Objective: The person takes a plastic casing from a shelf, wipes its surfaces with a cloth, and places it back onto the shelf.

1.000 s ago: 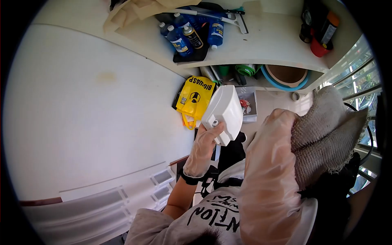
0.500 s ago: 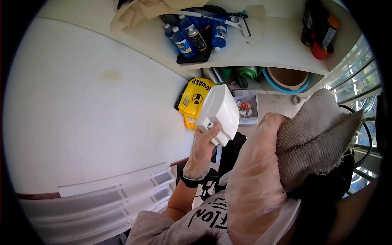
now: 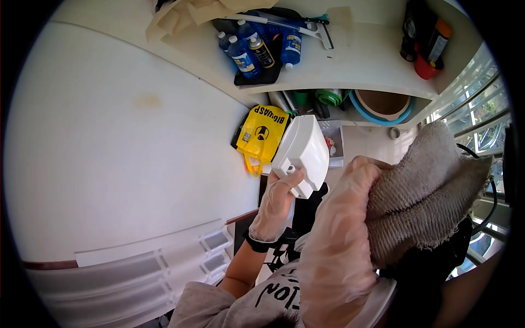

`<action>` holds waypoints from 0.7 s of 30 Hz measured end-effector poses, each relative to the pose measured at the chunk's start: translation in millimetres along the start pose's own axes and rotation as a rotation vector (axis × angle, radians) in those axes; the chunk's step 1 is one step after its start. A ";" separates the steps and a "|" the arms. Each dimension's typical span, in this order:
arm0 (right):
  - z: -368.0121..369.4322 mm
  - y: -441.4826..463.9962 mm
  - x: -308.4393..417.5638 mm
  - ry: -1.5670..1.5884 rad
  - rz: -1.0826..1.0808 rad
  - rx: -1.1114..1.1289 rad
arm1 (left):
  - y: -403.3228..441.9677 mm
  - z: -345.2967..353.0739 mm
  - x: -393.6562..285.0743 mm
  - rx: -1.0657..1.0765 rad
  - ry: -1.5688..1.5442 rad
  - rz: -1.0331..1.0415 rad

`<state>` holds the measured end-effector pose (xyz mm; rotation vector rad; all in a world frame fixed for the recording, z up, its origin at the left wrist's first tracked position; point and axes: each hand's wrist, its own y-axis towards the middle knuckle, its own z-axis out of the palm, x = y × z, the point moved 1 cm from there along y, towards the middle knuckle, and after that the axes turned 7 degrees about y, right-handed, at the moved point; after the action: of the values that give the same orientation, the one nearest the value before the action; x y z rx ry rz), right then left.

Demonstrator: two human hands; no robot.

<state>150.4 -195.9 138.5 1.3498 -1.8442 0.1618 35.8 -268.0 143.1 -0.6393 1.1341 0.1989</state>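
A white plastic box-like part is gripped in my left hand, which wears a clear plastic glove; the thumb presses on its lower edge beside a small round hole. To the right, my right hand, also in a loose clear glove, is closed on a grey ribbed cloth that spreads out toward the window. The cloth and the white part are apart. Most of the right fingers are hidden behind the glove and cloth.
Blue bottles, a spray can and a squeegee lie on the shelf. Below are a yellow bag, a small grey bin and a blue-rimmed basin. A red cup stands at the right.
The right forearm and the cloth have shifted a little left and down since the first frame. My left hand keeps hold of the white part, which has moved slightly.
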 end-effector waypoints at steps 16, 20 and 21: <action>-17.8 18.1 15.7 -0.323 0.002 0.168 | -19.5 -30.4 -17.4 0.117 -0.009 0.015; -44.2 24.1 45.2 -0.570 0.013 0.383 | -8.1 -53.6 1.5 0.123 -0.100 0.053; -52.7 25.5 51.9 -0.615 0.027 0.451 | -3.5 -62.8 13.0 0.120 -0.134 0.048</action>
<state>152.9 -195.2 216.7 1.8298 -2.4373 0.2005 -6.0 -308.6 116.1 -0.4858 1.0252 0.2103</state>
